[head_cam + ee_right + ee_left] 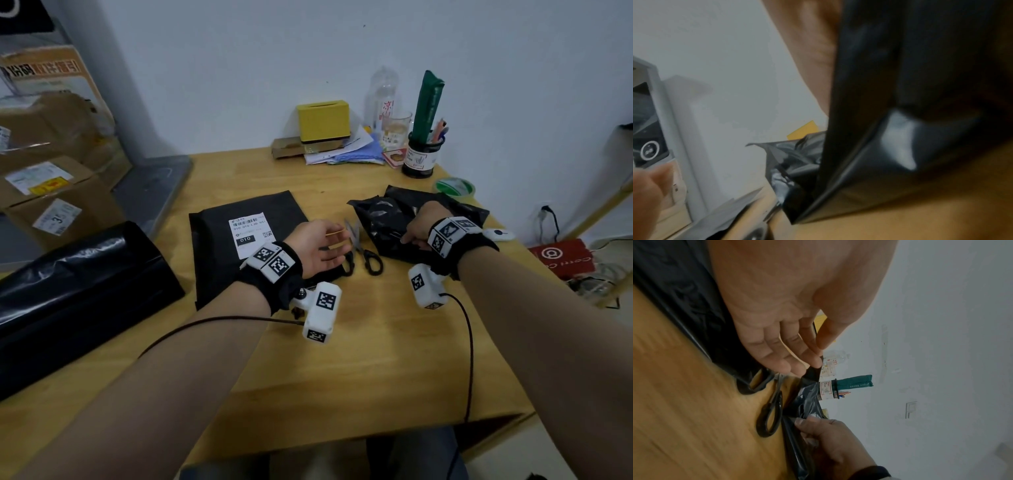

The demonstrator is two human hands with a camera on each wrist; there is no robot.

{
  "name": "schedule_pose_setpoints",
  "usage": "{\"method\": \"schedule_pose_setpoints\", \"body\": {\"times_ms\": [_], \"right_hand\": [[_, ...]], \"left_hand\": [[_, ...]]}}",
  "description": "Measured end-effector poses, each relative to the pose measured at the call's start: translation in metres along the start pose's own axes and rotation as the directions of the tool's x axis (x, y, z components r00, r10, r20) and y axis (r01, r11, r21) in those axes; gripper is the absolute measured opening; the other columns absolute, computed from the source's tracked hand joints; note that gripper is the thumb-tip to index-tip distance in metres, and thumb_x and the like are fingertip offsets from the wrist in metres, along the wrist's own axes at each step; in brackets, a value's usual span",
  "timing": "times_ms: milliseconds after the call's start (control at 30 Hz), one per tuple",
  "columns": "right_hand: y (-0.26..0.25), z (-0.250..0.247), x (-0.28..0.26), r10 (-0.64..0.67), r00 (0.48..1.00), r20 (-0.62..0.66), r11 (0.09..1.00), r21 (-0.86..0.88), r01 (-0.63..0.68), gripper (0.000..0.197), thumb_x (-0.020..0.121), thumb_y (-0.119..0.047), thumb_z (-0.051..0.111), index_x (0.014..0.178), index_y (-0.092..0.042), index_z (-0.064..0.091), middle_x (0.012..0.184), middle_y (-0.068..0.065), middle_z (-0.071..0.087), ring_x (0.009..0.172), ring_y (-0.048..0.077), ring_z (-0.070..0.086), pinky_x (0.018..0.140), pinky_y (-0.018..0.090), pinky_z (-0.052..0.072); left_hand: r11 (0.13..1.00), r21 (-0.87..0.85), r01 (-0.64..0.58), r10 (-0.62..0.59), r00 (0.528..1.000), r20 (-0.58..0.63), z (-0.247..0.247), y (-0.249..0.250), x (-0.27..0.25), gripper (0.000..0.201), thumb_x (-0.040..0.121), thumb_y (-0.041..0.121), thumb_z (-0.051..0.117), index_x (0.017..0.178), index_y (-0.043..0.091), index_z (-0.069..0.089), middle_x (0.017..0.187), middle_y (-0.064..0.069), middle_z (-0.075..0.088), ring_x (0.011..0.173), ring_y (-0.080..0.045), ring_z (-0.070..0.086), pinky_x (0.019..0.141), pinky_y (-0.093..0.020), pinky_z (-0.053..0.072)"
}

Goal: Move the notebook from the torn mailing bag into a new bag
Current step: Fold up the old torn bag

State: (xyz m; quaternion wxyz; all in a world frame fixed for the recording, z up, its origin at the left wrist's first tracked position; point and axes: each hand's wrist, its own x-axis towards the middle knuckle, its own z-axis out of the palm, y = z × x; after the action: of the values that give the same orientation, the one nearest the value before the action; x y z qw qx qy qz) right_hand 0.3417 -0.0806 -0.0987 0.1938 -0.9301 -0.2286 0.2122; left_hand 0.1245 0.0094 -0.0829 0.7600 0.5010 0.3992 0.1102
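Observation:
A flat black mailing bag [219,260] with a white label lies left of centre on the wooden table [342,359]. To its right sits a crumpled glossy black bag [380,212]. My right hand [411,234] pinches that crumpled bag's near edge [795,423]; the right wrist view shows only blurred black plastic [900,97]. My left hand [337,245] hovers open above the scissors [368,257], its fingertips [797,368] close to a corner of the crumpled bag [812,373]. No notebook shows in any view.
A thick roll of black bags [75,291] lies at the table's left edge, cardboard boxes [51,192] behind it. At the back stand a yellow box [323,120], papers, a bottle, a pen holder [421,154] and a green tape roll [455,186].

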Motion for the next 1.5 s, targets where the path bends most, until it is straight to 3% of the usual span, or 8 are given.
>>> {"method": "schedule_pose_setpoints", "body": {"times_ms": [133, 400, 533, 733, 867, 1000, 1333, 1500], "right_hand": [[0.004, -0.006, -0.012, 0.032, 0.997, 0.065, 0.981, 0.186, -0.044, 0.022, 0.084, -0.007, 0.082, 0.071, 0.002, 0.066, 0.057, 0.013, 0.065, 0.058, 0.026, 0.063, 0.07, 0.042, 0.064], [-0.049, -0.023, -0.07, -0.189, 0.98, -0.066, 0.903, 0.382, 0.199, 0.02, 0.091, -0.007, 0.072, 0.075, -0.001, 0.063, 0.067, 0.012, 0.06, 0.051, 0.02, 0.056, 0.036, 0.021, 0.047], [-0.078, -0.016, -0.099, -0.373, 0.924, 0.088, 0.904, 0.257, 0.341, 0.012, 0.095, -0.004, 0.064, 0.085, 0.002, 0.068, 0.07, 0.016, 0.062, 0.04, 0.015, 0.057, 0.043, 0.022, 0.048], [-0.108, 0.001, -0.124, -0.59, 0.807, -0.006, 0.777, 0.266, 0.57, 0.018, 0.09, -0.012, 0.063, 0.101, -0.004, 0.074, 0.094, 0.012, 0.074, 0.084, 0.025, 0.068, 0.068, 0.03, 0.055], [-0.118, 0.014, -0.132, -0.492, 0.871, 0.0, 0.682, 0.622, 0.386, 0.018, 0.098, -0.002, 0.05, 0.098, 0.003, 0.068, 0.084, 0.017, 0.067, 0.067, 0.024, 0.061, 0.052, 0.021, 0.048], [-0.13, 0.021, -0.142, -0.505, 0.849, 0.156, 0.489, 0.862, 0.132, 0.049, 0.107, -0.04, 0.04, 0.101, -0.002, 0.07, 0.09, 0.016, 0.077, 0.082, 0.028, 0.073, 0.072, 0.032, 0.056], [-0.146, 0.026, -0.149, -0.545, 0.824, 0.153, 0.584, 0.775, 0.242, 0.082, 0.095, -0.076, 0.033, 0.15, -0.016, 0.041, 0.132, 0.015, 0.064, 0.115, 0.029, 0.067, 0.106, 0.046, 0.05], [-0.135, 0.027, -0.142, -0.569, 0.798, 0.197, 0.648, 0.706, 0.287, 0.079, 0.097, -0.073, 0.027, 0.135, -0.01, 0.057, 0.127, 0.016, 0.069, 0.113, 0.029, 0.069, 0.105, 0.042, 0.051]], "left_hand": [[0.999, -0.002, -0.034, 0.034, 0.999, 0.01, 0.001, 0.003, -0.005, 0.013, 0.099, 0.016, 0.05, 0.101, 0.015, 0.063, 0.096, -0.001, 0.07, 0.08, -0.021, 0.065, 0.068, -0.03, 0.05], [0.936, 0.091, -0.341, 0.347, 0.936, -0.062, -0.001, 0.028, -0.026, 0.03, 0.094, 0.018, 0.063, 0.122, 0.028, 0.067, 0.122, 0.005, 0.065, 0.103, -0.023, 0.063, 0.071, -0.032, 0.054], [0.797, 0.179, -0.577, 0.595, 0.801, -0.07, -0.011, 0.033, -0.03, 0.037, 0.094, 0.007, 0.06, 0.123, 0.03, 0.063, 0.125, 0.01, 0.063, 0.111, -0.017, 0.063, 0.078, -0.037, 0.058], [0.846, 0.114, -0.52, 0.527, 0.849, -0.032, -0.037, 0.027, -0.039, 0.033, 0.096, 0.003, 0.055, 0.121, 0.022, 0.067, 0.119, -0.007, 0.072, 0.101, -0.023, 0.069, 0.084, -0.041, 0.06], [0.835, 0.058, -0.548, 0.549, 0.836, -0.005, -0.054, 0.025, -0.047, 0.04, 0.091, -0.004, 0.063, 0.128, 0.011, 0.063, 0.115, -0.01, 0.072, 0.097, -0.021, 0.072, 0.083, -0.036, 0.06], [0.802, 0.132, -0.583, 0.593, 0.803, -0.059, -0.064, 0.023, -0.051, 0.05, 0.084, -0.007, 0.07, 0.129, 0.013, 0.064, 0.116, -0.011, 0.071, 0.104, -0.027, 0.071, 0.089, -0.041, 0.059], [0.604, 0.478, -0.638, 0.762, 0.637, -0.113, -0.065, 0.019, -0.045, 0.022, 0.068, 0.018, 0.088, 0.089, 0.021, 0.081, 0.093, 0.008, 0.072, 0.088, -0.012, 0.068, 0.085, -0.033, 0.057], [0.6, 0.5, -0.625, 0.768, 0.625, -0.142, -0.066, 0.022, -0.041, 0.019, 0.079, 0.011, 0.08, 0.072, 0.025, 0.07, 0.104, 0.003, 0.051, 0.099, -0.017, 0.058, 0.09, -0.027, 0.049]]}}
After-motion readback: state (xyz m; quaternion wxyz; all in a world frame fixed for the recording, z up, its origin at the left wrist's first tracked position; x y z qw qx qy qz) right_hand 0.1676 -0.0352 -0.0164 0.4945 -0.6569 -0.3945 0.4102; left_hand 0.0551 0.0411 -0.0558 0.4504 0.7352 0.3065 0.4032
